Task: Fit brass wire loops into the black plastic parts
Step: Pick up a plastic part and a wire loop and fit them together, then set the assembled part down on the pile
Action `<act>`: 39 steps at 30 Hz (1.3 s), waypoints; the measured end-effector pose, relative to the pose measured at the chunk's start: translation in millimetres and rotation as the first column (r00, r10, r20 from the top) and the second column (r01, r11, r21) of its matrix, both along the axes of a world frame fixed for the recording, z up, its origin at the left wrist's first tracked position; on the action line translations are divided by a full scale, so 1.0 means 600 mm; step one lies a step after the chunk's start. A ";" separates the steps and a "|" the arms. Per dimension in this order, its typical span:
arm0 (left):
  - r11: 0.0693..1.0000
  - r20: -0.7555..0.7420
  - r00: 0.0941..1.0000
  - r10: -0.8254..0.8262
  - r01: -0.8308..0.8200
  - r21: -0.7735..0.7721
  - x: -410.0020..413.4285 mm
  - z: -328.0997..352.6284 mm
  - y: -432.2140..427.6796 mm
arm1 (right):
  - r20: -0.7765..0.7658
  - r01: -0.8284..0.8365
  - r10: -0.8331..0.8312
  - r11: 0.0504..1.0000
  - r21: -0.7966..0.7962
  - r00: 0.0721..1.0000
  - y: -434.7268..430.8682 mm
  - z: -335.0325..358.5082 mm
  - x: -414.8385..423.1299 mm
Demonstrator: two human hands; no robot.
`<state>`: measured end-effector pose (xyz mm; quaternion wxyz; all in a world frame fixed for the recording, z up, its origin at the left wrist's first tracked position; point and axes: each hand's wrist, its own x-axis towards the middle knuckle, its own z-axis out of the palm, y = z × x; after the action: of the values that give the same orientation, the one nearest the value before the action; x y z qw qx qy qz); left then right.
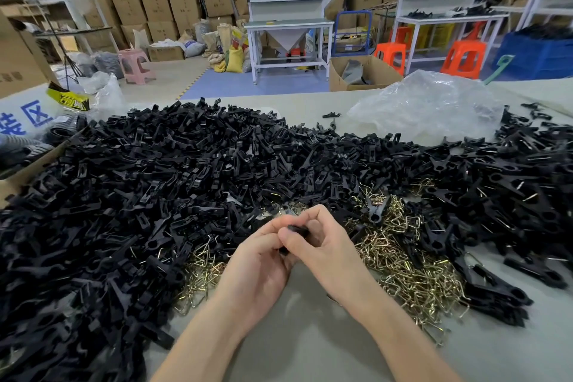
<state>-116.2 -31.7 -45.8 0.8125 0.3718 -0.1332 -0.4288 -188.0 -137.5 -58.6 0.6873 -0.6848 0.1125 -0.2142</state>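
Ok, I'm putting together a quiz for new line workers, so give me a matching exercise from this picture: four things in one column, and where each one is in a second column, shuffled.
Things
1. brass wire loops
2. clear plastic bag
3. pink stool
4. black plastic part

Places
A. on the floor beyond the table, to the left
B. gripped between the left hand and the right hand
C. heaped on the table beside both hands
D. crumpled on the table's far right

Pairs: 1-C, 2-D, 3-A, 4-B
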 end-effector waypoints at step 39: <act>0.920 0.618 0.756 0.213 -0.368 0.134 -0.029 -0.018 -0.006 | 0.001 0.067 -0.067 0.995 -0.068 0.998 -0.005 0.002 -0.006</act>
<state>-133.8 -35.6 -56.6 0.7338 0.6013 -0.2655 -0.1719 -191.5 -140.7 -57.2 0.6560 -0.7037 0.1286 -0.2405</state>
